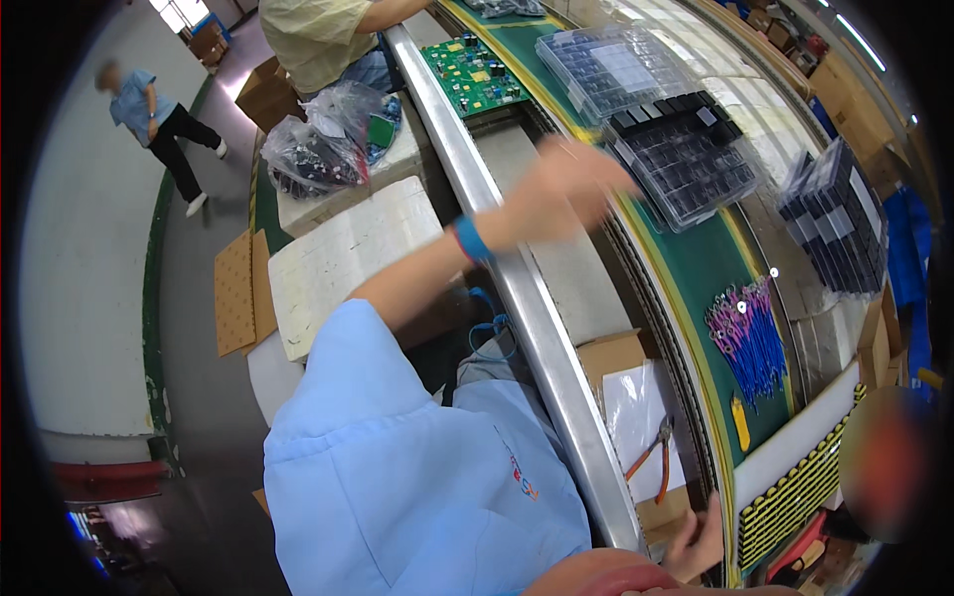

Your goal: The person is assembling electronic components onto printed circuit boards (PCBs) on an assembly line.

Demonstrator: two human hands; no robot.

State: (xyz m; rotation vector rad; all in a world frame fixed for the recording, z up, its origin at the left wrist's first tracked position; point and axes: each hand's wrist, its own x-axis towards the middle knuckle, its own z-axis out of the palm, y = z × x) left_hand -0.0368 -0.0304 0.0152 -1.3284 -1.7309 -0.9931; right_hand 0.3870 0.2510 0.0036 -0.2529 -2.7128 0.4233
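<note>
My left hand (571, 191), with a blue band round the wrist, is stretched out over the bench's metal rail (542, 298). Motion smears its fingers, so I cannot make out any grip. Closest to it is a black compartment box (686, 164) with small square cells. Behind that lies a clear compartment box (611, 70), and a green circuit board (475, 77) sits farther up the bench. My right hand (696, 544), partly cut off at the lower edge, has its fingers apart with nothing visible in them. Near it, orange-handled cutters (656, 459) rest on white paper (636, 417).
A bundle of blue and pink cables (750, 343) lies on the green mat beside a yellow utility knife (740, 424). Black cases (840, 223) stand at right. Left of the rail are white foam boxes (348, 258) and a bag of parts (318, 149). One person (159, 124) walks; another (318, 40) sits.
</note>
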